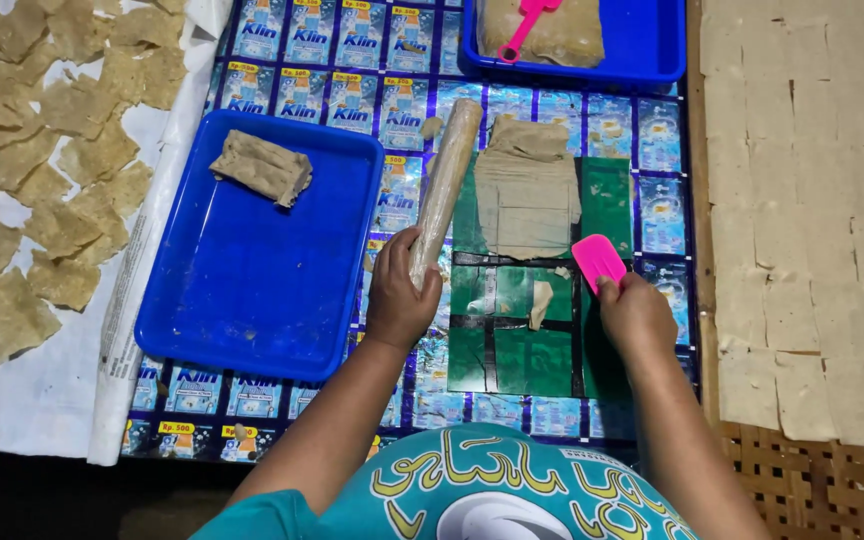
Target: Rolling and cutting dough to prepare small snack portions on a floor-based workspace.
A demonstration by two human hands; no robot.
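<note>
The left hand (pixel 399 295) is closed around the near end of a wooden rolling pin (pixel 444 185), which slants away from the person along the left edge of a green board (pixel 512 350). The right hand (pixel 635 315) grips a pink scraper (pixel 598 258), its blade pointing away and lying over the board's right side. On the far half of the board sits a flattened sheet of tan dough (pixel 525 195), cut into strips, and a small scrap of dough (pixel 540 303) lies nearer, between the two hands. Left of the rolling pin is a blue tray (pixel 252 280) holding one folded lump of dough (pixel 263 166) in its far corner. A second blue tray (pixel 652 45) at the far edge carries more dough with a pink spatula (pixel 527 22) resting on it. Everything stands on a mat of printed sachet wrappers (pixel 352 90). Cut dough squares (pixel 62 170) are spread on a white cloth (pixel 42 400) to the left, and more pale sheets (pixel 812 200) lie to the right.
</note>
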